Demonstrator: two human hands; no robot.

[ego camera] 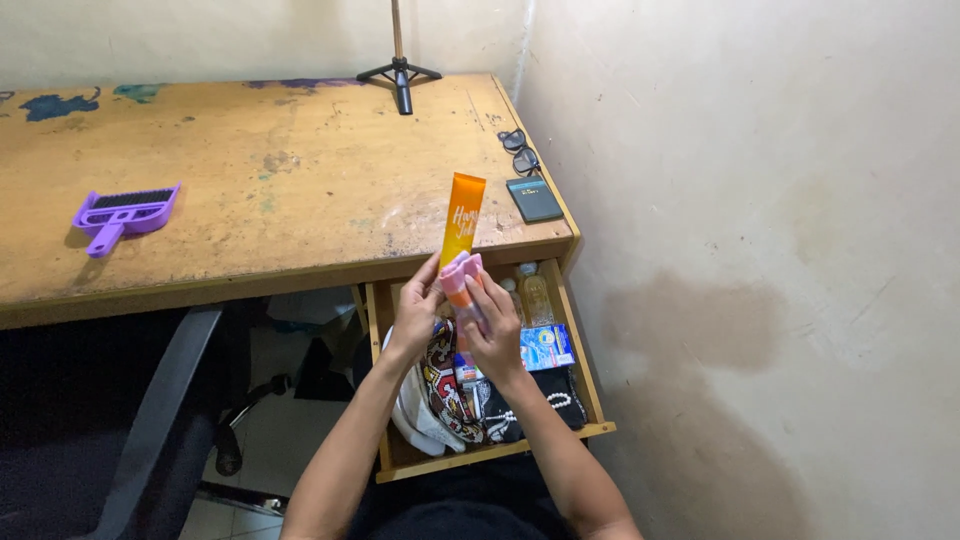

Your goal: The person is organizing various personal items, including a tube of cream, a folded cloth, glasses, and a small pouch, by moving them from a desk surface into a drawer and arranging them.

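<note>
orange tube upright, crimped end up, in both hands.

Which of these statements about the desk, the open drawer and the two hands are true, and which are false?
1. Both hands hold an orange tube upright above the open drawer. True; the left hand and right hand grip its lower end with a pink cloth.
2. The purple dustpan lies in the drawer. False; it lies on the desk, far left.
3. Dark glasses lie near the desk's right edge. True.
4. The drawer is shut. False; it is pulled out and holds things.
</note>
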